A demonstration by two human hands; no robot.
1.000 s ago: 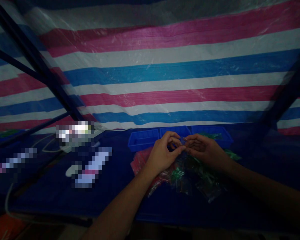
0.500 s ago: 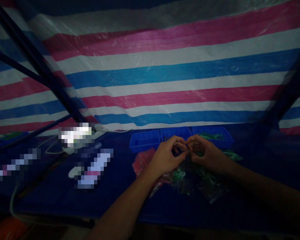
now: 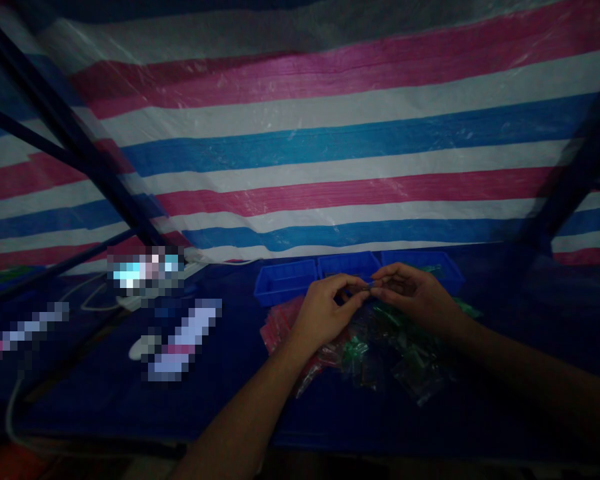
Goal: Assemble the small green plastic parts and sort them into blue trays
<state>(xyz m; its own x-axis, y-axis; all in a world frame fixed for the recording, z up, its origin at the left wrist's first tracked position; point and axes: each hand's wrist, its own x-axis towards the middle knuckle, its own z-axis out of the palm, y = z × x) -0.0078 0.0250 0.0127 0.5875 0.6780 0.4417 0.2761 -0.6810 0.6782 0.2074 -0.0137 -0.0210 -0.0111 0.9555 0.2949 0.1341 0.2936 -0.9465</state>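
1. Behind the blue tabletop (image 3: pixel 220 400) hangs a striped sheet (image 3: pixel 330 147), and the light is dim
2. My left hand (image 3: pixel 325 310) and right hand (image 3: pixel 425 300) meet at the fingertips, both pinching a small item (image 3: pixel 369 287) (too dark to name) above the packets, near the middle tray
3. I could drop it, I think, because only my fingertips hold it; in this gloom it might vanish among the shiny clear packets (image 3: pixel 423 380)
4. My wrists are low over the heap, so a careless sleeveless forearm could drag red packets (image 3: pixel 283 323) into the green packets (image 3: pixel 355 350)
5. The left tray (image 3: pixel 285 290) shows its inner walls; my fingers partly hide the middle tray (image 3: pixel 347 260); the right tray (image 3: pixel 453 283) holds green pieces (image 3: pixel 433 269), partly behind my hand
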